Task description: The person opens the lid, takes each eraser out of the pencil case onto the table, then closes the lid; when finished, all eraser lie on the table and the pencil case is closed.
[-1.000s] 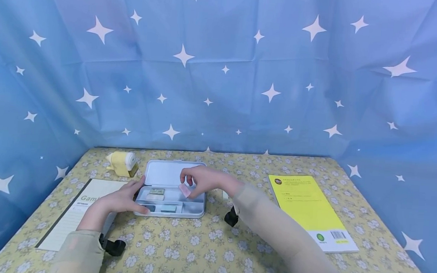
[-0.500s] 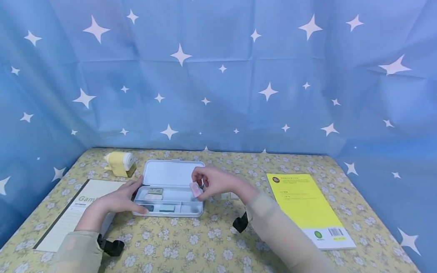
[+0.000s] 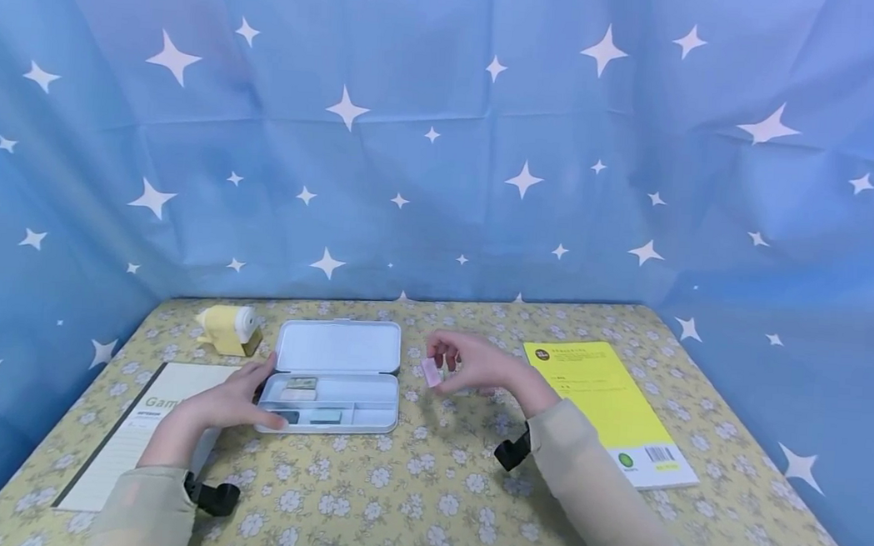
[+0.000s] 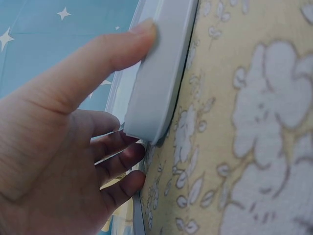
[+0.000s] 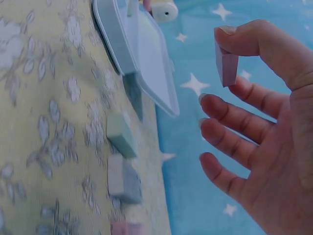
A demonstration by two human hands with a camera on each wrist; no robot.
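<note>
My right hand [image 3: 480, 367] pinches a small pink eraser [image 3: 431, 373] between thumb and forefinger, above the table to the right of the pencil case; its other fingers are loosely bent. The white pencil case [image 3: 377, 391] lies with its lid [image 3: 338, 346] raised. Inside, a greenish eraser [image 3: 302, 382] and a white one [image 3: 298, 395] sit in the back compartment, a dark one [image 3: 289, 417] and a pale teal one [image 3: 325, 416] in front. My left hand [image 3: 226, 398] holds the case's left end, thumb on the front wall, fingers around the corner.
Green [image 5: 121, 134], greyish [image 5: 122, 178] and pink [image 5: 126, 228] blocks stand in a row on the table in the right wrist view. A notebook [image 3: 118, 454] lies left, a yellow pencil sharpener [image 3: 226, 329] behind it, a yellow book [image 3: 595, 391] right.
My right hand has carried the pink eraser rightward, from above the pencil case to beyond its right end. The left hand stays at the case; the view has shifted slightly.
</note>
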